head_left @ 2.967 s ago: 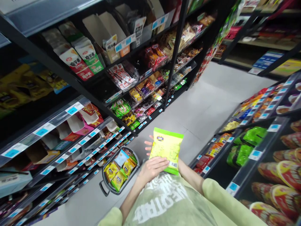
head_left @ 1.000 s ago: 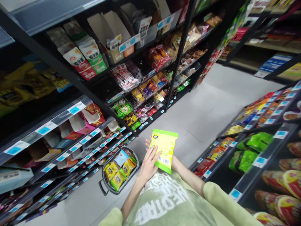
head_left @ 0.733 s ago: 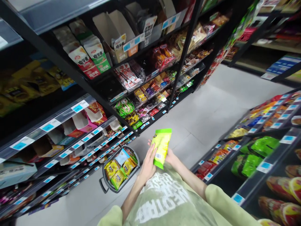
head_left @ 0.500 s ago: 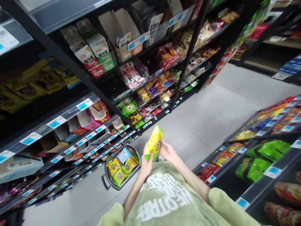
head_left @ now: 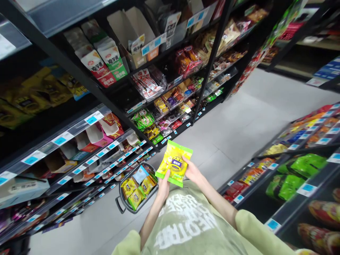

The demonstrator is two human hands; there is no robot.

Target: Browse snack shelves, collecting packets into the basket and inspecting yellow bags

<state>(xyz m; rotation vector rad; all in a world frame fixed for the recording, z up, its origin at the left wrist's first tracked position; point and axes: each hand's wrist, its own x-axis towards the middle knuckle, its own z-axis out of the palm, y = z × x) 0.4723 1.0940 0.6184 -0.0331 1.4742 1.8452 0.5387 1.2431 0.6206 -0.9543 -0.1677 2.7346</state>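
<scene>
I hold a yellow and green snack bag (head_left: pixel 174 162) in front of my chest, its printed front now facing me. My left hand (head_left: pixel 163 184) grips the bag's lower left corner, fingers closed round it. My right hand (head_left: pixel 192 171) holds its right edge, thumb on the front. Just left of my hands, on the floor, stands a dark shopping basket (head_left: pixel 122 206) with several yellow, green and blue snack packs inside.
Black shelves (head_left: pixel 87 90) full of snacks and blue price tags run along the left of the aisle. A lower shelf unit (head_left: pixel 287 166) with green and red packs lines the right. Grey tiled floor (head_left: pixel 239 120) stretches ahead between them.
The bag has been turned over: its plain back with the barcode faced me before, now the printed front does. My left hand moved from flat on the bag to gripping its corner.
</scene>
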